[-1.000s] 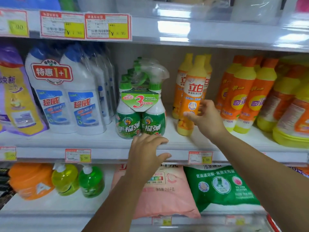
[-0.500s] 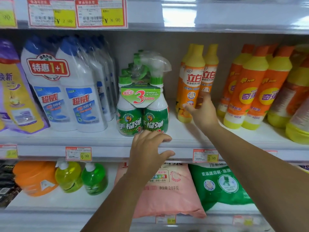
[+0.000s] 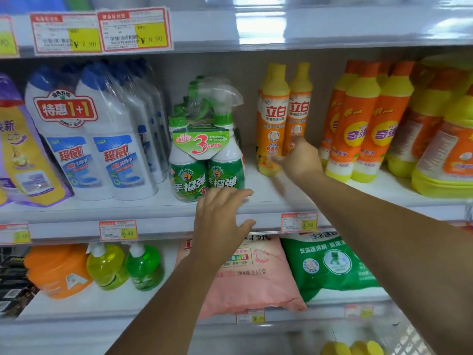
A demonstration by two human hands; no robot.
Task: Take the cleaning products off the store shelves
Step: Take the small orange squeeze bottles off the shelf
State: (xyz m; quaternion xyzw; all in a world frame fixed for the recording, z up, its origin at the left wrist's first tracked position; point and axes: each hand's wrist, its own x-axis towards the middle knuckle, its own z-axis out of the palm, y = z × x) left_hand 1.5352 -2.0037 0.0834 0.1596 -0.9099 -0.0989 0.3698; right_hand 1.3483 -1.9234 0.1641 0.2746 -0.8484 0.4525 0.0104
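A twin-pack of green and white spray cleaner bottles [image 3: 204, 160] stands on the middle shelf [image 3: 153, 211]. My left hand [image 3: 220, 219] hovers just in front of its base, fingers spread and holding nothing. To the right stand two tall orange and yellow dish-soap bottles [image 3: 272, 119]. My right hand [image 3: 299, 160] reaches to their lower part, with straight fingertips touching the front bottle's base and the thumb raised by the second one. It does not wrap around either bottle.
White toilet-cleaner bottles with blue caps [image 3: 94, 139] and a purple and yellow pouch [image 3: 23, 155] fill the left. Orange bottles with yellow shoulders [image 3: 368, 124] crowd the right. Below lie a pink bag [image 3: 256, 278], a green bag [image 3: 330, 265], pump bottles [image 3: 107, 265] and an orange jug [image 3: 56, 270].
The front orange bottle went from the shelf's front edge back beside the other one, and my right hand's hold on it loosened. My left hand stayed in front of the green twin-pack.
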